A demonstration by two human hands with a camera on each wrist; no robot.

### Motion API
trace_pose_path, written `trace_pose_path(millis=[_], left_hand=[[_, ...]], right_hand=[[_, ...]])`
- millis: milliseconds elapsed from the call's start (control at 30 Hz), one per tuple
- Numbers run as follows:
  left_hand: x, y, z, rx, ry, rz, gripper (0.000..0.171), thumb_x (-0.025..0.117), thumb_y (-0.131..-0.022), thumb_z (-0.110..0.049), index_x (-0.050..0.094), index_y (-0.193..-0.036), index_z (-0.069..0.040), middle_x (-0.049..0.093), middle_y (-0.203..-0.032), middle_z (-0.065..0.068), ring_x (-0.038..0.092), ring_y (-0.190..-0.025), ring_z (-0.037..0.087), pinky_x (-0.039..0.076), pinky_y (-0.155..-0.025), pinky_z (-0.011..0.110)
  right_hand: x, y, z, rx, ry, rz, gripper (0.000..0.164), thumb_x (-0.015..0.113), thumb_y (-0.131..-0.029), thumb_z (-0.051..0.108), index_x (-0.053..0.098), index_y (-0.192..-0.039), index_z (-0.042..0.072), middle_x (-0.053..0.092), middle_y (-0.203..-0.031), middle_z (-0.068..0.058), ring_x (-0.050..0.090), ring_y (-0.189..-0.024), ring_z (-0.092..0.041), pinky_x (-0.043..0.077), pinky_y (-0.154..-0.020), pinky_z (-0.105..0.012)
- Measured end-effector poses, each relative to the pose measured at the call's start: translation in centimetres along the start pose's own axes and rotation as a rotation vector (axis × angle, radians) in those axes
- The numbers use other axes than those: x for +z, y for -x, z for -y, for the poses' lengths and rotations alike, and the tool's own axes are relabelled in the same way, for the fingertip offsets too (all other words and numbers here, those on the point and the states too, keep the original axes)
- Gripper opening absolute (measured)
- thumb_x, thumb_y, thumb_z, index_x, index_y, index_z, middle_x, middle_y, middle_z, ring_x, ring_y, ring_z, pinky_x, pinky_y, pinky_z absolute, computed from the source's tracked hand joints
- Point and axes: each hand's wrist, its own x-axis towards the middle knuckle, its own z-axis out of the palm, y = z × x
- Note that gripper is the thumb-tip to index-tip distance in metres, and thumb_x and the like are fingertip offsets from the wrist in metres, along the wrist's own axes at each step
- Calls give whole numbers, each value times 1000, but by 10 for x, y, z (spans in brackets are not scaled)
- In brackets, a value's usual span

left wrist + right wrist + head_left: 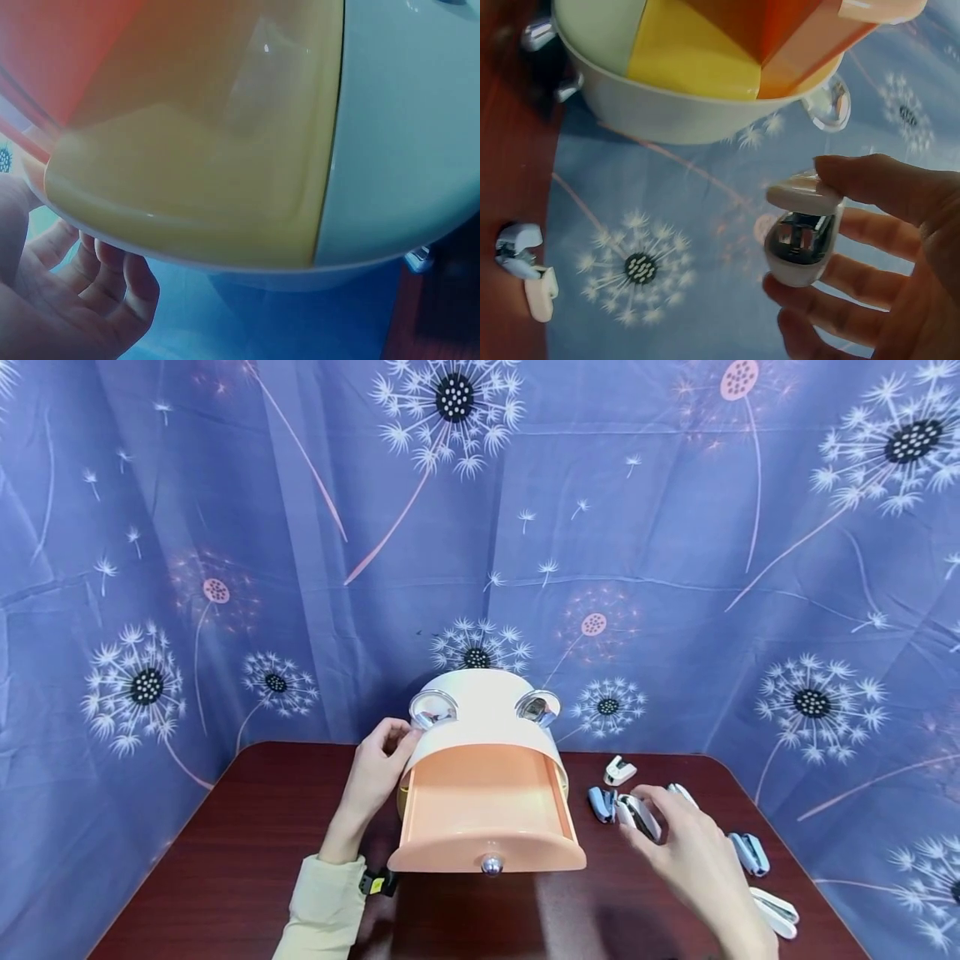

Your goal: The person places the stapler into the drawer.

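Observation:
A white-topped drawer box (480, 706) with two shiny round eye shapes stands at the middle of the table. Its peach drawer (487, 852) is pulled out toward me and has a silver ball knob (492, 864). Yellow and pale green drawer fronts show in the left wrist view. At the box's left side, my left hand (382, 764) rests its bent fingers against the white rim (195, 262). Over to the right, my right hand (690, 843) holds a small white stapler (795, 274) between thumb and fingers, its dark inside facing the right wrist camera.
Near the held stapler lie a blue stapler (602, 804) and a white stapler (619, 770). Farther right are another blue stapler (750, 854) and a white one (776, 913). A blue dandelion-print curtain (480, 568) hangs around the dark red table (300, 810).

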Motion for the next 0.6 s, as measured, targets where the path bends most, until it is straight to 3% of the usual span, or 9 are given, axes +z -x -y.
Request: trace_pose_path(millis=[200, 433, 600], left_hand=[[1, 0, 0, 6, -1, -3, 19, 66, -95, -30, 64, -100, -12, 57, -78, 5, 53, -70, 20, 42, -61, 27], [1, 1, 0, 0, 8, -8, 18, 67, -94, -29, 64, -100, -12, 56, -78, 5, 53, -71, 20, 42, -62, 27], [1, 1, -1, 2, 3, -1, 19, 66, -95, -30, 64, -101, -12, 57, -79, 5, 53, -71, 20, 42, -62, 27]], right_hand=[[-2, -13, 15, -130, 16, -70, 43, 82, -77, 25, 64, -116, 19, 64, -102, 5, 61, -84, -20, 47, -61, -46], [-4, -36, 36, -436, -39, -62, 44, 83, -74, 21, 66, -115, 18, 62, -100, 9, 58, -79, -9, 47, -62, -32], [-5, -52, 48, -596, -36, -12, 45, 84, -74, 21, 66, -115, 17, 63, -108, 6, 63, -85, -13, 51, -62, -35]])
